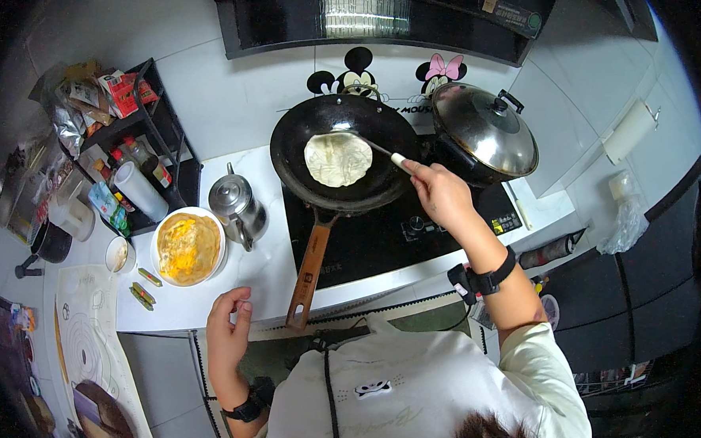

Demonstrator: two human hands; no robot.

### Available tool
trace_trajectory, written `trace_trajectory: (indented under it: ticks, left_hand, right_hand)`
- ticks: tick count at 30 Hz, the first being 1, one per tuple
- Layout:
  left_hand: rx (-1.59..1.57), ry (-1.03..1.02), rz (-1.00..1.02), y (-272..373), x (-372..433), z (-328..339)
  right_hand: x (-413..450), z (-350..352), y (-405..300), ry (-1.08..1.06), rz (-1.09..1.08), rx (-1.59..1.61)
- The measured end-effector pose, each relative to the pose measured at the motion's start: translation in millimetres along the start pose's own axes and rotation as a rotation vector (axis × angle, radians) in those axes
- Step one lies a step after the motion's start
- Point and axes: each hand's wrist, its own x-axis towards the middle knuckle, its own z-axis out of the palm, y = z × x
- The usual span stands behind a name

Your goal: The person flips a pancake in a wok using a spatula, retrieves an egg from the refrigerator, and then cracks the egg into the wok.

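My right hand (pixel 442 195) grips the white handle of a metal spatula (pixel 397 159). Its blade end reaches the upper edge of a round, pale flatbread (pixel 337 159), which lies inside a black wok (pixel 290 129). The wok sits on a black glass cooktop (pixel 361 243), and its wooden handle (pixel 307 270) points toward me. Off the counter's front edge, my left hand (pixel 230 320) is raised with nothing in it, fingers loosely curled and thumb apart. Nearby on the counter, a white bowl (pixel 222 260) holds cooked flatbread topped with egg (pixel 187 249).
Beside the wok stands a lidded pot (pixel 486 131). A steel pitcher (pixel 238 207) is left of the cooktop, near a rack (pixel 181 168) of bottles and packets. Small green-wrapped sticks (pixel 142 296), a small cup (pixel 120 254) and a printed mat (pixel 86 330) lie further left. A range hood (pixel 278 16) hangs above.
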Motion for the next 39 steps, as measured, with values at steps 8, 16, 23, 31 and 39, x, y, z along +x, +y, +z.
trace_trajectory:
  ticks: [8,16,23,31,39]
  left_hand:
    - [-0.025,-0.013,-0.080,-7,-12,4]
    - [-0.029,-0.020,-0.028,-3,-7,4]
    - [0.012,-0.038,-0.027,-11,-3,8]
    - [-0.030,-0.063,0.042,-6,3,14]
    - [-0.001,-0.041,-0.029,-16,-12,6]
  right_hand:
    - [-4,-25,36,-0.042,0.031,-0.046]
    - [-22,-54,32,-0.047,-0.064,-0.045]
    - [-17,-60,39,-0.135,0.164,0.006]
    - [56,-67,67,-0.308,0.190,-0.099]
    - [84,-104,75,-0.816,0.628,0.233]
